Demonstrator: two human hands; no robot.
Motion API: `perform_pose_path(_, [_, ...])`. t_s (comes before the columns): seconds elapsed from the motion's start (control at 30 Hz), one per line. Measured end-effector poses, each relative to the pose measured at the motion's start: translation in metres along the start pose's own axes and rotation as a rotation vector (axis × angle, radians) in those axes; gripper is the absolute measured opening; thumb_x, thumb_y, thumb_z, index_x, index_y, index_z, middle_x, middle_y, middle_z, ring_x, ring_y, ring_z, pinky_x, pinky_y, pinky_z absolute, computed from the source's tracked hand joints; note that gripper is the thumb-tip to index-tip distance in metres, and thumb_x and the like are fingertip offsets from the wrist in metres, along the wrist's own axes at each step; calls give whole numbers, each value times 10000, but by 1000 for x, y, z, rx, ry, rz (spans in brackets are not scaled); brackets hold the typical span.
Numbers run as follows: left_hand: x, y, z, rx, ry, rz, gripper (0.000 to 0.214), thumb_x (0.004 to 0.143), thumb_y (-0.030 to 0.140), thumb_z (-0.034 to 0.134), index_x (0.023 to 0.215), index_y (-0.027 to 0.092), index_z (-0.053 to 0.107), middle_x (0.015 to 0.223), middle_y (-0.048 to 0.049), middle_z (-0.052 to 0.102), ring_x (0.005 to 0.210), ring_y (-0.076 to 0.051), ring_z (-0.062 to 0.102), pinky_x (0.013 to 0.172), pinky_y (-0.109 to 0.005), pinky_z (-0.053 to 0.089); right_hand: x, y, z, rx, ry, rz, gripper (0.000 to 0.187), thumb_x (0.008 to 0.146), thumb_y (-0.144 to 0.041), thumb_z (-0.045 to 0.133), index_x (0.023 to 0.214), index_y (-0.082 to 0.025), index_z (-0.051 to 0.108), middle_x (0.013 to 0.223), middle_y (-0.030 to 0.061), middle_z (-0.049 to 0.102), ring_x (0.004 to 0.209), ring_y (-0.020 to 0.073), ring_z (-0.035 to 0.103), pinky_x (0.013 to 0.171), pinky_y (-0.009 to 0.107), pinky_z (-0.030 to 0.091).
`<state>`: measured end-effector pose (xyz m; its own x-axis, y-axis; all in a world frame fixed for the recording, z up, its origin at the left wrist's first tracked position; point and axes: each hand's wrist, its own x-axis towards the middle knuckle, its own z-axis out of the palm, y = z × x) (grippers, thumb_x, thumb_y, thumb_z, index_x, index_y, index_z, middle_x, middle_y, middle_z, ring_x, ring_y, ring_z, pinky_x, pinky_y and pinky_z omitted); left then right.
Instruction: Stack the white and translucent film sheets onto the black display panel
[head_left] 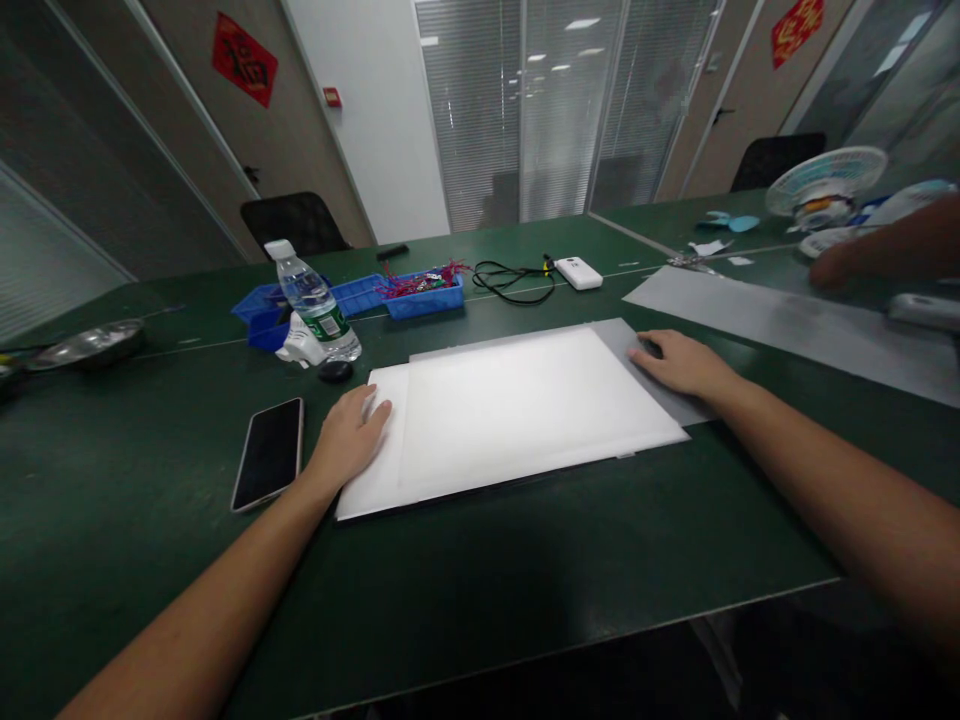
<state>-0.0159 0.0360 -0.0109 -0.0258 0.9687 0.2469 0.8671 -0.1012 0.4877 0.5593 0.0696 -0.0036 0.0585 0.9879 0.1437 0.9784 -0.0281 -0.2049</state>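
A thin white light pad (379,470) glows on the green table, its dark edge showing along the near side. A translucent paper sheet (517,405) covers most of the pad and stretches past its right edge, where it looks grey. My left hand (352,435) rests on the pad's left edge, thumb apart from the fingers. On the right, my right hand (679,362) lies on the sheet's overhanging part, with a gap between thumb and forefinger. A phone (268,455) lies just left of my left hand. Beyond that hand is a black mouse (335,371).
A water bottle (315,305) leans beside blue trays (427,303) of red-wired parts. A black cable (517,285) runs near a white box (578,273). At right, another person's blurred hand (847,260) is above a long paper strip (780,320). A metal pan (90,345) sits far left.
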Motion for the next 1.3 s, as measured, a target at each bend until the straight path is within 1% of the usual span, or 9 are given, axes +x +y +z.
perform_pose_path(0.07, [-1, 1, 2, 70, -53, -7, 788, 1016, 571, 453, 1566, 23, 589, 1685, -261, 547, 1599, -387, 499, 1366, -518, 321, -1, -4, 2, -7, -11, -19, 791, 1054, -657, 442, 1563, -92, 660, 1624, 231, 609, 1475, 442, 600, 1250, 580, 479])
perform_pose_path(0.17, [-3, 3, 1, 117, -110, -22, 826, 1032, 571, 441, 1632, 10, 515, 1746, -266, 469, 1650, -382, 431, 1382, -515, 287, -5, -14, 3, -22, -29, -55, 793, 1054, -680, 432, 1576, -128, 655, 1646, 214, 593, 1485, 440, 592, 1252, 590, 476])
perform_pose_path(0.33, [-4, 5, -1, 151, -155, -32, 841, 1031, 580, 458, 1647, 11, 505, 1778, -280, 408, 1680, -390, 380, 1389, -530, 259, -9, -24, 4, 9, -27, -97, 785, 1043, -697, 451, 1578, -163, 661, 1624, 193, 621, 1457, 429, 620, 1225, 587, 510])
perform_pose_path(0.5, [-4, 2, 0, 166, -163, 1, 865, 1025, 601, 465, 1649, 2, 501, 1770, -296, 409, 1681, -395, 377, 1383, -539, 274, -14, -31, 0, 48, 13, -88, 777, 1017, -683, 525, 1577, -166, 678, 1551, 180, 684, 1353, 455, 686, 1145, 635, 560])
perform_pose_path(0.67, [-3, 0, 2, 163, -146, 4, 876, 1006, 614, 506, 1648, 17, 510, 1762, -280, 432, 1667, -393, 405, 1382, -528, 286, -16, -37, -7, 76, 62, -64, 621, 993, -626, 587, 1446, -247, 777, 1381, 105, 792, 1239, 436, 748, 1083, 635, 591])
perform_pose_path(0.83, [-2, -3, 3, 153, -137, 18, 882, 986, 588, 523, 1641, -2, 509, 1754, -295, 438, 1665, -401, 407, 1377, -539, 297, -16, -38, -9, 125, 107, -84, 519, 990, -581, 595, 1339, -271, 823, 1309, 70, 822, 1201, 409, 768, 1085, 617, 594])
perform_pose_path(0.97, [-1, -3, 3, 148, -135, 22, 857, 982, 562, 522, 1633, 5, 521, 1750, -284, 452, 1671, -386, 401, 1382, -530, 289, -17, -38, -7, 172, 137, -129, 460, 992, -555, 601, 1279, -283, 836, 1303, 60, 823, 1195, 384, 774, 1104, 602, 588])
perform_pose_path(1.1, [-1, 0, 0, 151, -137, 1, 805, 994, 530, 537, 1624, 28, 543, 1750, -269, 462, 1663, -387, 418, 1378, -538, 306, -17, -39, -5, 199, 147, -162, 460, 990, -526, 608, 1301, -267, 827, 1298, 59, 825, 1197, 374, 775, 1111, 593, 588])
perform_pose_path(1.3, [-1, 1, -1, 156, -127, -10, 762, 998, 522, 548, 1595, 49, 583, 1738, -250, 489, 1637, -384, 459, 1370, -508, 331, -17, -39, -3, 240, 123, -222, 387, 987, -511, 614, 1197, -283, 847, 1391, 35, 793, 1227, 357, 766, 1139, 581, 581])
